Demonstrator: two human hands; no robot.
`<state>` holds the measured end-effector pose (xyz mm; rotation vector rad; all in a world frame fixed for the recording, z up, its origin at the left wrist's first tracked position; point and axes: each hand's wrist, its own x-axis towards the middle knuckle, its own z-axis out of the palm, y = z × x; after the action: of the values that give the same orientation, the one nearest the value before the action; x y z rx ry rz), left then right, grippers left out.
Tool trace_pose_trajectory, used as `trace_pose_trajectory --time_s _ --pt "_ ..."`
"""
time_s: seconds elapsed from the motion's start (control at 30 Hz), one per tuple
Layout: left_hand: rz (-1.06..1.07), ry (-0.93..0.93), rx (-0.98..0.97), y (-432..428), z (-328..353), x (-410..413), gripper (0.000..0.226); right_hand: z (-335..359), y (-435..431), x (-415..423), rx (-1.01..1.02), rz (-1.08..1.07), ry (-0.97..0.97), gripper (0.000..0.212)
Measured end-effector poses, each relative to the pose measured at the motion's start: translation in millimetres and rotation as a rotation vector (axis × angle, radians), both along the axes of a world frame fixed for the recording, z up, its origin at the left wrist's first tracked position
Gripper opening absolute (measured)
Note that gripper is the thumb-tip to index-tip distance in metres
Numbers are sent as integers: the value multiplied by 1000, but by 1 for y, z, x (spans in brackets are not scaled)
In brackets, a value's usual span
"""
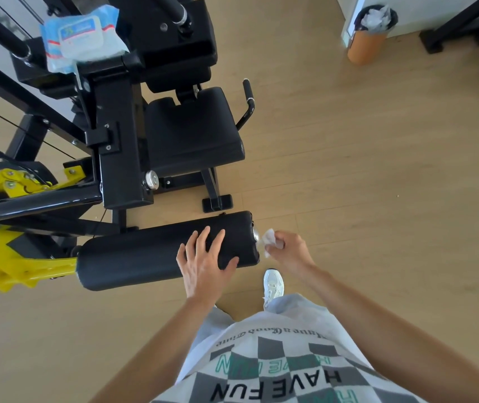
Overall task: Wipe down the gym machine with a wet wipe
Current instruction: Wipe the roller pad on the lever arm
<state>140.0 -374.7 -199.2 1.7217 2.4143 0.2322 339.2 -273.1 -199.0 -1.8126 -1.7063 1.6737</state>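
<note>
Pinches the crumpled wet wipe (pixel 269 238) in the right hand (pixel 289 253) at the roller pad's (pixel 145 254) metal end cap (pixel 256 236), rests the spread left hand (pixel 203 264) flat on that pad, with its long axis running leftward from the wipe.

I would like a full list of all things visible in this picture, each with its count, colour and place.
gym machine: one, black and yellow, left half.
roller pad: one, black, machine's near end.
seat: one, black, centre.
wipe pack: one, blue-white, atop machine, upper left.
wet wipe: one, white, by roller pad's end.
bin: one, orange, upper right floor.
shoe: one, white, lower centre.
left hand: one, resting on roller pad.
right hand: one, pinching wet wipe.
</note>
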Motion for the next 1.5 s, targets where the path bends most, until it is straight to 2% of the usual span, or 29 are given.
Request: trace_pose_trajectory --time_s 0.1,0.17,0.27,0.37,0.43,0.57,0.7,0.77,0.87,0.9,0.97,1.0,1.1,1.27,1.37,1.43,1.5 --pt "-11 11 -36 -5 -2 4 77 7 12 -6 35 -28 75 4" --pt "4 6 -33 -2 -1 3 78 7 14 -14 45 -21 108 20" --pt "-11 27 -39 3 2 -3 77 15 5 -24 83 20 117 10" --pt "-33 44 -61 8 3 -10 77 11 -6 -22 76 -5 60 40" --pt "-33 49 -80 12 4 -12 78 8 -12 -18 44 -21 63 45" --pt "-42 60 -113 19 7 -17 79 2 -17 -12 12 14 44 45" --pt "-42 44 -134 26 11 -20 79 -6 -12 -5 -40 56 35 12" --pt "-54 32 -161 30 14 -23 80 -5 -3 -6 -56 -2 61 7" --pt "-56 -16 -239 41 21 -27 81 9 7 -14 -1 -89 112 22" --pt "-50 -39 -256 44 22 -28 81 12 8 -18 24 -82 123 22" --pt "-38 -83 -271 50 24 -31 81 14 3 -24 73 -27 126 7" --pt "-32 -99 -277 52 24 -32 81 14 -1 -26 98 -4 121 8" --pt "-22 -119 -293 55 25 -35 80 8 -12 -22 140 21 90 25" --pt "-15 -153 -320 60 28 -37 78 -1 -17 -10 86 50 50 48" --pt "-12 -168 -336 63 30 -39 77 -2 -9 -6 63 87 43 36" --pt "-12 -191 -342 66 31 -40 77 2 1 -7 83 44 59 7" --pt "-18 -215 -344 69 32 -41 76 4 8 -12 91 -2 100 25"
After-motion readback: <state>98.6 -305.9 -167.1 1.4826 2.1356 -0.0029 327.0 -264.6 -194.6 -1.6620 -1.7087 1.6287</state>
